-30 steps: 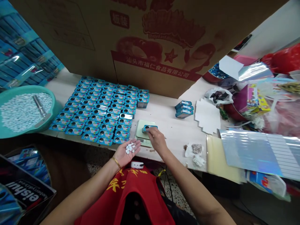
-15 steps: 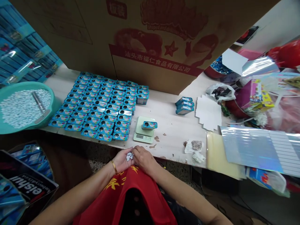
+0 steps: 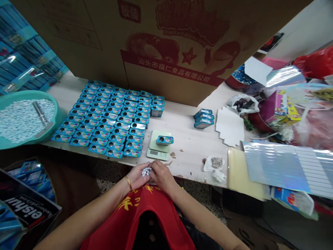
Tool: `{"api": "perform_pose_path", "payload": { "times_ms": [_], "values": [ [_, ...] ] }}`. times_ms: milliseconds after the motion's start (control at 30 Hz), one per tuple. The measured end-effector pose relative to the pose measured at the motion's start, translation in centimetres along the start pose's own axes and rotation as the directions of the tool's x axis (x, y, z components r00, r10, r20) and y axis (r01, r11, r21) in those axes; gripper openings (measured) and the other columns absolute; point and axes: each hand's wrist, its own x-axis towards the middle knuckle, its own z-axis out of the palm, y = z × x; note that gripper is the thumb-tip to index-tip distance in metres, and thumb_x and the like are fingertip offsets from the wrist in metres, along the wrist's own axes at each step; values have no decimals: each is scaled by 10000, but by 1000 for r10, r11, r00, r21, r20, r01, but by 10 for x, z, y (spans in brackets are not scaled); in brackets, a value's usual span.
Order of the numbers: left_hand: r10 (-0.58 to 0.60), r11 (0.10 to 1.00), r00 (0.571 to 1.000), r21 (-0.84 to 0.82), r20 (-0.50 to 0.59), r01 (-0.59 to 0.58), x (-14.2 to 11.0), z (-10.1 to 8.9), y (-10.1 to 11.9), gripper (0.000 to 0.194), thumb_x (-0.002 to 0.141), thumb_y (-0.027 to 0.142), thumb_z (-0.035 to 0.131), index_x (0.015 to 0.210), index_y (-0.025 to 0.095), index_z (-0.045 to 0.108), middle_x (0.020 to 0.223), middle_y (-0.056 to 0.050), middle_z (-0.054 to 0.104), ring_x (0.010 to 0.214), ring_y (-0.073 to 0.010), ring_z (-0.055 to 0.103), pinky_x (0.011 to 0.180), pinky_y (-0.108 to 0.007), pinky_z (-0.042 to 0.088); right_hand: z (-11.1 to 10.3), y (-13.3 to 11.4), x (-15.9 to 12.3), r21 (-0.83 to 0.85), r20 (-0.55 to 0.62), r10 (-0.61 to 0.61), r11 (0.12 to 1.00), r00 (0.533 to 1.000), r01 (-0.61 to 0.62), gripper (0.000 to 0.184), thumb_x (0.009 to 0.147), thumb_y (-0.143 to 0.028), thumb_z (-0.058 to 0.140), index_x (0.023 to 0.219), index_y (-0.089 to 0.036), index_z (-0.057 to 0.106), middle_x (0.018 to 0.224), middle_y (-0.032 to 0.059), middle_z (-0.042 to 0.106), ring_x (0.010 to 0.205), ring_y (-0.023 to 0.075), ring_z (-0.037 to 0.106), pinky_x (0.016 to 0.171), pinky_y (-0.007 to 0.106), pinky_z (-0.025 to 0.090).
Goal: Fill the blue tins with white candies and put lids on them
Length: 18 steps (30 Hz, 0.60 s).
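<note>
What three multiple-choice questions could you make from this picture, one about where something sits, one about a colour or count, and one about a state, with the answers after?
1. Where does the single blue tin sit?
A. On the small scale
B. In the teal basin
C. On the cardboard box

2. What colour is the basin that holds the loose white tablets?
A. Red
B. Teal
C. Yellow

3. How is the left hand placed?
A. Flat on the table
B. Closed around a tin
C. Cupped, palm up, with white tablets in it

Answers:
1. A, the tin rests on top of the scale's pale green platform near the table's front edge.
2. B, its rim and wall are teal at the table's left end.
3. C, a small heap of tablets lies in the palm, with the right hand fingers at the heap.
</note>
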Motion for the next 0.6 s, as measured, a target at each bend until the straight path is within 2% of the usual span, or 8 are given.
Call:
{"api": "perform_pose_path", "payload": {
  "times_ms": [167, 300, 467, 600],
  "values": [
    [138, 990, 990, 39, -3, -138, 15, 26, 14, 115, 762, 98, 497, 804, 63, 599, 752, -95, 647, 695, -142, 617, 663, -247, 518, -26, 21, 21, 229, -214, 96, 972, 972, -45, 159, 730, -102, 446, 840, -180, 530, 818, 27, 531, 741, 123, 508, 673, 232, 433],
    [163, 986, 987, 22, 6, -163, 22, 40, 31, 168, 742, 90, 509, 871, 34, 601, 879, -157, 642, 875, -208, 608, 788, -289, 502, -48, 44, 51, 252, -330, 168, 964, 929, -85, 139, 711, -125, 459, 809, -170, 546, 772, 16, 537, 653, 103, 502, 625, 217, 432],
    [140, 990, 990, 16, -35, -140, 17, 33, 35, 201, 744, 121, 517, 905, 23, 587, 1010, -200, 601, 1009, -257, 548, 830, -303, 490, -58, 67, 78, 135, -293, 192, 978, 937, -159, 184, 721, -148, 461, 860, -174, 578, 792, 23, 576, 661, 112, 524, 658, 238, 436],
    [109, 994, 992, 1, -63, -110, 8, 17, 26, 218, 740, 117, 521, 932, 30, 574, 1054, -197, 586, 1019, -256, 542, 818, -297, 498, -60, 61, 65, 46, -351, 156, 988, 923, -149, 203, 778, -143, 419, 897, -170, 581, 868, 54, 583, 808, 145, 541, 760, 273, 432]
  ]
}}
